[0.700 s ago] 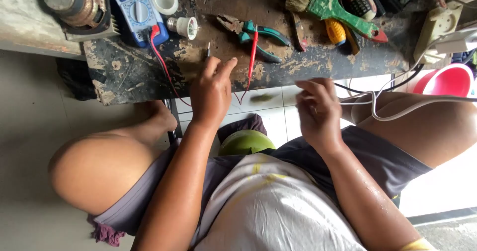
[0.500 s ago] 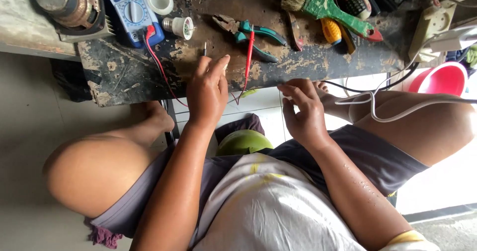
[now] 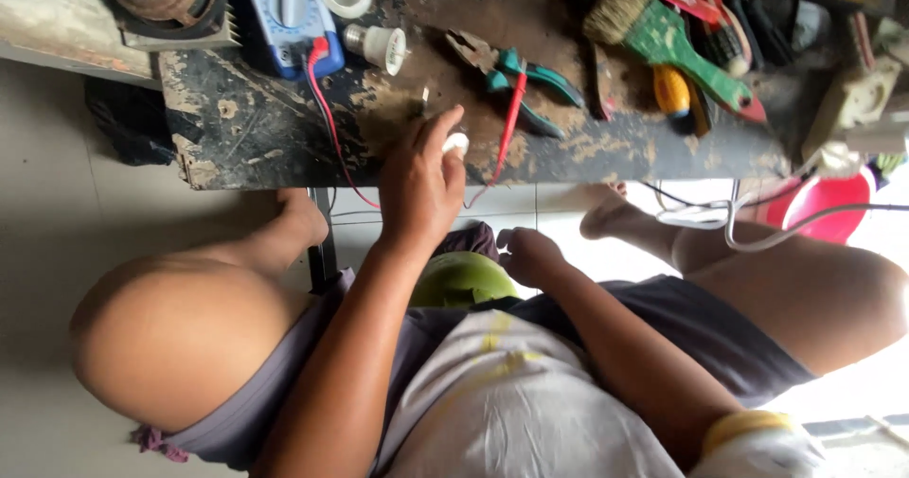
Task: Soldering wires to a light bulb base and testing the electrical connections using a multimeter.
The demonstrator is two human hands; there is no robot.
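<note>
My left hand (image 3: pixel 417 180) rests on the front edge of a worn dark workbench (image 3: pixel 256 128), pinching a small white part (image 3: pixel 456 144) between thumb and fingers. A thin metal pin (image 3: pixel 425 95) stands just beyond the fingertips. A red probe (image 3: pixel 508 123) lies right beside this hand. My right hand (image 3: pixel 530 254) is low over my lap with its fingers curled, next to a green rounded object (image 3: pixel 459 279); nothing shows in it.
On the bench are a blue multimeter (image 3: pixel 289 14) with a red lead (image 3: pixel 327 123), a white lamp socket (image 3: pixel 381 45), teal-handled pliers (image 3: pixel 516 73), a green-handled brush (image 3: pixel 663 28) and a yellow-handled screwdriver (image 3: pixel 672 95). A red bucket (image 3: pixel 826 203) and white cables (image 3: pixel 748 237) sit at the right.
My right hand has dropped from beside the bench edge down to my lap. My left hand stays at the bench edge, and the white part now shows at its fingertips.
</note>
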